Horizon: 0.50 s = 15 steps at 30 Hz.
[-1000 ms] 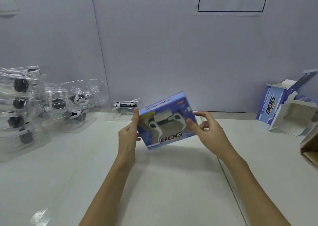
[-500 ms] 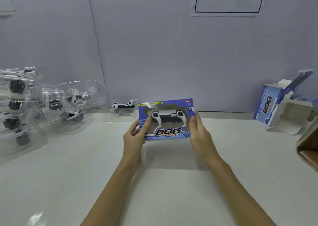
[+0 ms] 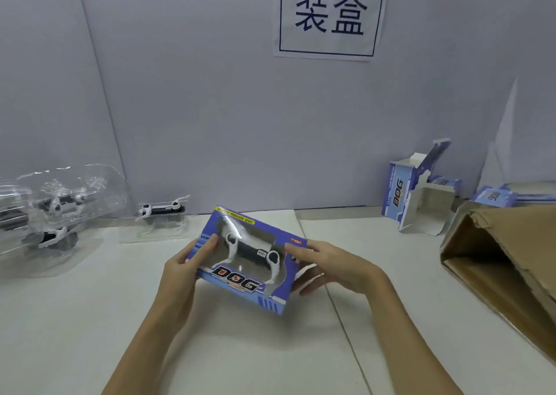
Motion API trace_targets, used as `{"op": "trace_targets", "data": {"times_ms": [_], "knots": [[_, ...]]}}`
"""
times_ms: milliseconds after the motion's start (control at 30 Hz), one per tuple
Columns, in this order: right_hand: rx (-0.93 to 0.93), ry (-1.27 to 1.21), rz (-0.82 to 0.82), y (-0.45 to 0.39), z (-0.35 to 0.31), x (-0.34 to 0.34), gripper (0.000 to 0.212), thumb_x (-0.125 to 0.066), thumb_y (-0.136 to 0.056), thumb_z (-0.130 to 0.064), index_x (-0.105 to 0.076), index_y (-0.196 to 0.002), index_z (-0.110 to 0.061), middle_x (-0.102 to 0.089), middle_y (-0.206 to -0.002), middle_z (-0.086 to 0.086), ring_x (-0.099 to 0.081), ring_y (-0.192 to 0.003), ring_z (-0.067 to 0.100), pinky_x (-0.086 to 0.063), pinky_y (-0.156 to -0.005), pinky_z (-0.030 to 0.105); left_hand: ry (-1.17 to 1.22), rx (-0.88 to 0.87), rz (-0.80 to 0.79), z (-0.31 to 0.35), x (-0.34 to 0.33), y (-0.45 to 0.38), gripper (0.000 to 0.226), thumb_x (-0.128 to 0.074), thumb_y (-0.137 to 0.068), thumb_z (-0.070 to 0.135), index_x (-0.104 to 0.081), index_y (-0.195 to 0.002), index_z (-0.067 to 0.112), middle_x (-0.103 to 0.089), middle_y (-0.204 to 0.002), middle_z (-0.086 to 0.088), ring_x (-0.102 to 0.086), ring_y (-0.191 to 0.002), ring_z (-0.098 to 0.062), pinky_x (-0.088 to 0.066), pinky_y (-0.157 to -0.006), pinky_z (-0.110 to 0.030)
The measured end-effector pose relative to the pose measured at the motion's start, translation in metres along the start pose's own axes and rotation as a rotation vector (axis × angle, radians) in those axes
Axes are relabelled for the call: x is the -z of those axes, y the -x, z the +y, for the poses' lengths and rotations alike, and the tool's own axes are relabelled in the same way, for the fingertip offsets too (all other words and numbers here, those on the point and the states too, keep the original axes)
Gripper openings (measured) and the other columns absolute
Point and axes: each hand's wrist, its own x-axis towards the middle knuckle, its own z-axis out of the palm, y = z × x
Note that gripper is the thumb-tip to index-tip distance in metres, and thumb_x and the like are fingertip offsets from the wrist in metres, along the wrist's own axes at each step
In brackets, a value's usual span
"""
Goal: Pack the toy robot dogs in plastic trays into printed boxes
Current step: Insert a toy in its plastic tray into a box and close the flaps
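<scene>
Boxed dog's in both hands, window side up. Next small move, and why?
Probably carry the packed box right toward the brown carton. Left hand and right hand grip its ends, the dog shows through the window, and no flap looks open.

Readable print on the sign and the boxes

A white paper sign (image 3: 329,15) on the wall carried two large dark characters, "装盒", inside a thin frame. The blue printed box (image 3: 251,259) held over the table showed "DOG" in big black and red letters under its window and a yellow strip along its top edge ending in "MOVING DOG"; its smaller side print was too blurred to read. The open box (image 3: 400,193) standing at the right bore "DOG" running up its side.
</scene>
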Motion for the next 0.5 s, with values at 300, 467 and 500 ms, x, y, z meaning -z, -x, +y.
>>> {"op": "trace_targets", "data": {"times_ms": [300,467,500], "knots": [[0.297,-0.477,0.403,0.016,-0.015,0.024,0.056,-0.077,-0.086,-0.051,-0.075,-0.101,0.003,-0.072,-0.094,0.021,-0.073,-0.084,0.027,-0.062,-0.080,0.033,0.076,-0.001,0.251,-0.001,0.003,-0.002,0.071,-0.052,-0.084,0.078,-0.068,-0.126,0.023,-0.064,-0.131,-0.006,-0.064,-0.116,-0.027,-0.051,-0.095,-0.046],[0.769,-1.084,0.934,0.032,-0.019,0.056,0.057,-0.080,-0.084,-0.027,-0.054,-0.128,-0.002,-0.070,-0.114,0.014,-0.070,-0.107,0.024,-0.060,-0.091,0.032,0.071,0.088,0.213,-0.004,0.006,-0.001,0.066,-0.043,-0.096,0.074,-0.073,-0.112,0.018,-0.066,-0.126,-0.011,-0.064,-0.108,-0.030,-0.052,-0.085,-0.044],[0.822,-1.115,0.995,0.033,-0.016,0.062,0.069,-0.081,-0.083,-0.025,-0.046,-0.139,-0.006,-0.067,-0.127,0.011,-0.069,-0.115,0.022,-0.059,-0.095,0.033,0.055,0.103,0.199,-0.004,0.004,-0.001,0.066,-0.042,-0.097,0.073,-0.074,-0.110,0.017,-0.067,-0.124,-0.011,-0.064,-0.108,-0.031,-0.051,-0.084,-0.044]]}}
